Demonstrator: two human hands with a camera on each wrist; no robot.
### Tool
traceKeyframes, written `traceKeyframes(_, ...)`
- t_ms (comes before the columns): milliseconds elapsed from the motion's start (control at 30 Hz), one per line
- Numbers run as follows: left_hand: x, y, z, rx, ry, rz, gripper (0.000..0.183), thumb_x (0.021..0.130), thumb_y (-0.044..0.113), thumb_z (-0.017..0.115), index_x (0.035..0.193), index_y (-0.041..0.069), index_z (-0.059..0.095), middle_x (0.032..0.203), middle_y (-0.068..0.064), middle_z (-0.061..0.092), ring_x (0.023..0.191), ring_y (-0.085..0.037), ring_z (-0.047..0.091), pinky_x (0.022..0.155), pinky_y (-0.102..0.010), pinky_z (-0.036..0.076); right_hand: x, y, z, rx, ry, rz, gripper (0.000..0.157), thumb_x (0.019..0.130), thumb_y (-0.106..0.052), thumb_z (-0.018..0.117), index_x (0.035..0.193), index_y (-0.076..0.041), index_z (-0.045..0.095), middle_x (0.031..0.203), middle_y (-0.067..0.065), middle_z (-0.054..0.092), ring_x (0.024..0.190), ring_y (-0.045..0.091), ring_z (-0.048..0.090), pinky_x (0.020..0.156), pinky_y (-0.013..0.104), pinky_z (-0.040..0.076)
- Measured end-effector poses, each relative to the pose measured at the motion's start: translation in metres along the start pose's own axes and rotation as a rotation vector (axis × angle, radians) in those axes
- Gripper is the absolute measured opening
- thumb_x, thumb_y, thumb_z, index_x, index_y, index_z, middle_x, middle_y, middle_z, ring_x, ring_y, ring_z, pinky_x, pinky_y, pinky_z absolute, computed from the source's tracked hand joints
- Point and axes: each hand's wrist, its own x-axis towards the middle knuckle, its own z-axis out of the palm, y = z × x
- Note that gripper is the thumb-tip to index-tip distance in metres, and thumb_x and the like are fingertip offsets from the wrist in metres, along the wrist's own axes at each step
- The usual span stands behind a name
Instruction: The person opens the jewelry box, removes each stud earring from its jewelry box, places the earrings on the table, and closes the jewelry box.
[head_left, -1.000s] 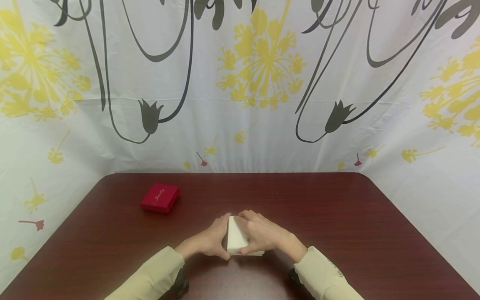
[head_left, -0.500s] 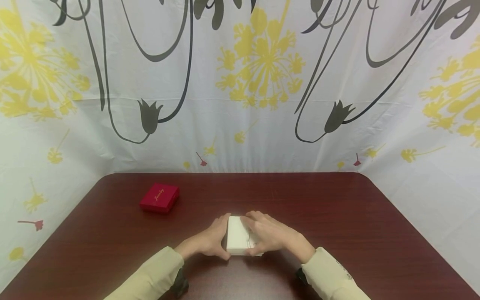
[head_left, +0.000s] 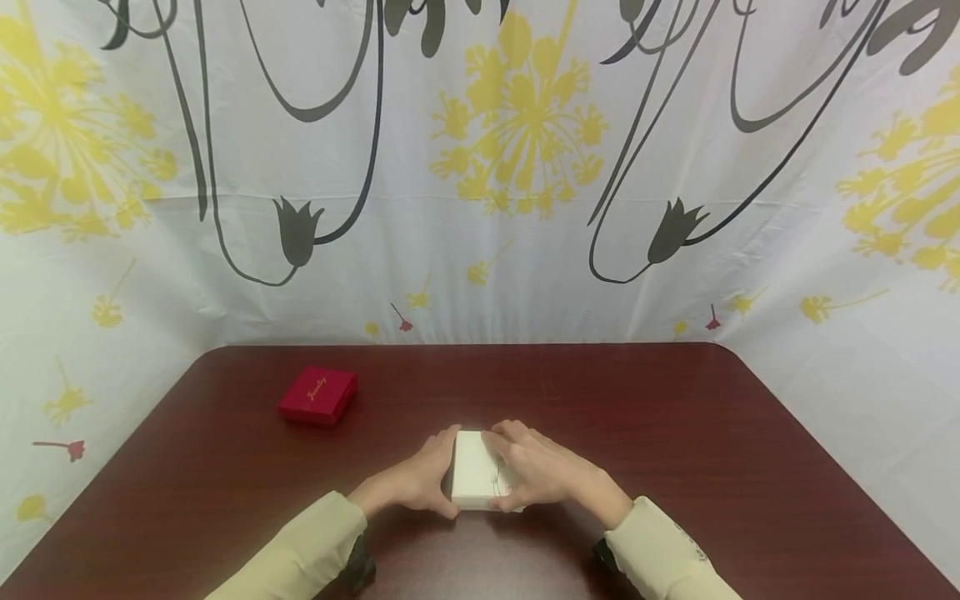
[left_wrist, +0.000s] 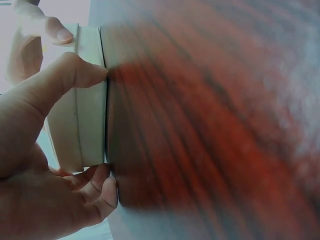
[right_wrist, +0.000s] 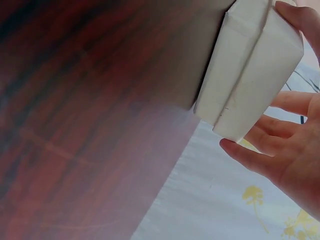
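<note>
- Two pale sleeves [head_left: 300, 542] are lying nearest, on the near side of the white box [head_left: 471, 471], one to its left, one to its right.
- The left grip [head_left: 417, 483] is holding the white box low from its left, thumb and fingers parted just enough to span its ends.
- The right grip [head_left: 543, 468] is spanning the white box's lid [right_wrist: 272, 70] from its right, thumb near, fingers far, similarly parted.
- The white box is resting on the tabletop [head_left: 637, 417], its lid sitting over its base.
- A red box [head_left: 318, 396] is sitting well beyond the white box, leftward.
- A flower-patterned curtain [head_left: 352, 283] is hanging farthest behind the white box.
</note>
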Motion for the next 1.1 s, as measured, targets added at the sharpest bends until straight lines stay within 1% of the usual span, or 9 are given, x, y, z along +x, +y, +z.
traceKeyframes(167, 0.0004, 0.0, -0.0002, -0.013, -0.004, -0.004, 0.104, 0.054, 0.011, 0.077, 0.131, -0.015, 0.014, 0.128, -0.029, 0.032, 0.12, -0.04, 0.03, 0.098, -0.048, 0.029, -0.001, 0.0003, -0.0006, -0.014, 0.007, -0.004, 0.081, 0.063, -0.048, 0.07, 0.126, -0.003, 0.045, 0.117, 0.011, 0.047, 0.093, 0.016, 0.049, 0.074, 0.024, 0.046)
traceKeyframes(333, 0.0016, -0.0004, 0.0001, -0.012, -0.002, -0.002, 0.104, 0.053, 0.011, 0.078, 0.131, -0.015, 0.014, 0.127, -0.028, 0.033, 0.12, -0.039, 0.03, 0.098, -0.048, 0.029, -0.0026, 0.0017, -0.0015, -0.024, 0.013, -0.012, 0.081, 0.063, -0.048, 0.07, 0.126, -0.003, 0.045, 0.117, 0.012, 0.047, 0.093, 0.016, 0.049, 0.073, 0.024, 0.046)
traceKeyframes(500, 0.0019, -0.0007, 0.0008, -0.006, 0.007, 0.007, 0.103, 0.052, 0.011, 0.077, 0.13, -0.015, 0.015, 0.126, -0.028, 0.033, 0.119, -0.039, 0.031, 0.098, -0.049, 0.029, -0.0051, 0.0033, -0.0024, -0.045, 0.023, -0.021, 0.083, 0.06, -0.047, 0.072, 0.125, -0.004, 0.044, 0.112, 0.011, 0.048, 0.091, 0.015, 0.047, 0.07, 0.022, 0.045)
traceKeyframes(767, 0.0016, -0.0008, 0.0011, -0.006, -0.003, -0.007, 0.103, 0.053, 0.011, 0.076, 0.131, -0.016, 0.014, 0.131, -0.031, 0.027, 0.122, -0.041, 0.027, 0.1, -0.049, 0.026, -0.0079, 0.0027, -0.0027, -0.037, 0.002, -0.005, 0.082, 0.061, -0.044, 0.073, 0.125, 0.0, 0.043, 0.113, 0.012, 0.045, 0.092, 0.015, 0.045, 0.066, 0.019, 0.045)
traceKeyframes(1100, 0.0019, -0.0005, 0.0007, -0.008, -0.007, 0.002, 0.103, 0.053, 0.01, 0.077, 0.131, -0.016, 0.015, 0.128, -0.03, 0.031, 0.12, -0.041, 0.029, 0.099, -0.049, 0.028, -0.008, 0.0029, -0.0027, -0.053, 0.013, -0.022, 0.081, 0.06, -0.043, 0.072, 0.123, -0.001, 0.044, 0.111, 0.011, 0.046, 0.092, 0.015, 0.045, 0.068, 0.019, 0.044)
